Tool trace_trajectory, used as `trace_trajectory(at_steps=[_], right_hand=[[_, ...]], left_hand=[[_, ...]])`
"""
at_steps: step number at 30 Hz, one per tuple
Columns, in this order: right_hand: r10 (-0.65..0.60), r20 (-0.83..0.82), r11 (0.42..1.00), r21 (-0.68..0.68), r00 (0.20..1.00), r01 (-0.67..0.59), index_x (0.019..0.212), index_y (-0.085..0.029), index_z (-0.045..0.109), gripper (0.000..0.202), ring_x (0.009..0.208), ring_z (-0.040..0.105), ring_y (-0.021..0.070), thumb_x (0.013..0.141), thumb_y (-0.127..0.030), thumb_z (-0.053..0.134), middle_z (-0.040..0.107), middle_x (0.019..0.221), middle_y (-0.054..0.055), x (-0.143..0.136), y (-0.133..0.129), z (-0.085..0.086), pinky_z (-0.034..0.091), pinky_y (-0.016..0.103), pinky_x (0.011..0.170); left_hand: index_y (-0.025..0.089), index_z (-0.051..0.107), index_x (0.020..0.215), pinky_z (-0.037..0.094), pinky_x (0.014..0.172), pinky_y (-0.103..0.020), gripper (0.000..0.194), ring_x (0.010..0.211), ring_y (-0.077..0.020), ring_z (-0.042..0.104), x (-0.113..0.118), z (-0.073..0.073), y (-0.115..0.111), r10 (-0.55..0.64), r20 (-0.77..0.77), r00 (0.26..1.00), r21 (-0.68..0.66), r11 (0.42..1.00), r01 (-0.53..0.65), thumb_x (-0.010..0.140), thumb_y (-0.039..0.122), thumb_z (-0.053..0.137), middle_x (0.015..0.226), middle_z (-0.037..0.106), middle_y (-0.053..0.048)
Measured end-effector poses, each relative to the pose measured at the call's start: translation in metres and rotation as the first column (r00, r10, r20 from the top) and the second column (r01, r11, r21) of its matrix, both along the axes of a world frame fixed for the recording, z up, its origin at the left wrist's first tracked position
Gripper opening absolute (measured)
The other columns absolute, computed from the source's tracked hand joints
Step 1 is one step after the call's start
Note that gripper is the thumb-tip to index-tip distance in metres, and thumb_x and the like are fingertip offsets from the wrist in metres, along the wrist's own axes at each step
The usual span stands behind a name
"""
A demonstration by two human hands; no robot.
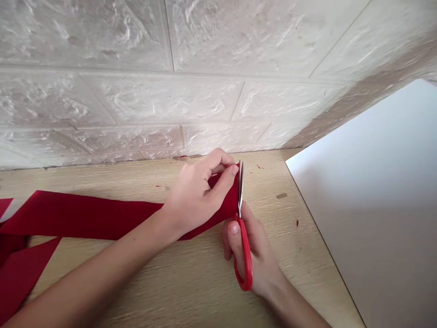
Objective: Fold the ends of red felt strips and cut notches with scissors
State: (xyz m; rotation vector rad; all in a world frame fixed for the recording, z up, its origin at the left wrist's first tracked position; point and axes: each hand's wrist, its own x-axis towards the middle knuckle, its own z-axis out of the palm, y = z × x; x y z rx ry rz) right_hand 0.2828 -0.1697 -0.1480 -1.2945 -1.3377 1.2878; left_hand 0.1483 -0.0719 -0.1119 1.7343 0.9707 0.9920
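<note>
A wide dark red ribbon [99, 216] runs across the table from the left. My left hand [201, 189] is closed on it, with thumb and index finger pinching its upper corner near the right end. My right hand [252, 246] grips scissors with red handles [248, 273], thumb through one loop. The metal blades point away from me and lie along the ribbon's right end, nearly together. Whether the cloth sits between the blades along their whole length I cannot tell. My left hand covers part of the ribbon.
More red ribbon [27, 278] lies in folds at the left edge. Small red scraps [297, 223] are scattered on the light wooden table [184, 282]. A white brick-patterned wall [205, 100] stands behind. At the right rises a large white panel [372, 196].
</note>
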Motion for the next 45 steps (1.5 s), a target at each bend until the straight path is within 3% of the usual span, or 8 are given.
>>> trace_trajectory(at_steps=[6,25,35,45], right_hand=[[0.02,0.021,1.0,-0.002,1.0,-0.02,0.114,-0.021,0.054,0.038,0.053,0.042,0.0107,0.105,-0.058,0.046,0.048,0.06,-0.007,0.0008,-0.0014,0.0008,0.037,0.026,0.053],[0.061,0.003,0.997,-0.044,0.998,-0.061,0.103,-0.02,0.053,0.042,0.055,0.04,0.0103,0.103,-0.062,0.048,0.048,0.064,-0.006,0.0036,-0.0027,0.0013,0.034,0.027,0.053],[0.052,0.033,0.996,-0.075,0.998,-0.05,0.096,-0.021,0.052,0.043,0.053,0.04,0.0102,0.103,-0.063,0.046,0.049,0.06,-0.006,0.005,-0.0008,0.0044,0.034,0.027,0.052],[0.076,-0.159,0.961,-0.25,0.984,-0.115,0.099,-0.024,0.048,0.046,0.045,0.038,0.0079,0.098,-0.07,0.049,0.043,0.06,-0.01,0.0035,-0.0015,0.01,0.036,0.024,0.045]], left_hand=[[0.021,0.057,0.09,0.04,0.052,-0.018,0.012,0.056,-0.0042,0.051,-0.0006,-0.0013,0.0007,0.033,-0.035,0.999,0.055,0.998,-0.031,0.101,0.022,0.053,0.065,0.06,0.009],[0.021,0.052,0.089,0.037,0.049,-0.019,0.012,0.049,-0.0044,0.048,-0.0035,0.0006,0.0024,0.14,-0.125,0.982,0.253,0.962,-0.105,0.099,0.015,0.055,0.061,0.06,0.01],[0.022,0.05,0.086,0.033,0.045,-0.02,0.015,0.044,-0.005,0.042,-0.0022,-0.0025,0.0021,0.17,-0.133,0.976,0.217,0.966,-0.138,0.099,0.018,0.055,0.054,0.053,0.011],[0.022,0.05,0.09,0.034,0.052,-0.025,0.01,0.049,-0.0091,0.05,-0.0057,-0.0029,0.0058,0.271,-0.316,0.909,0.357,0.922,-0.151,0.099,0.022,0.052,0.06,0.06,0.008]])
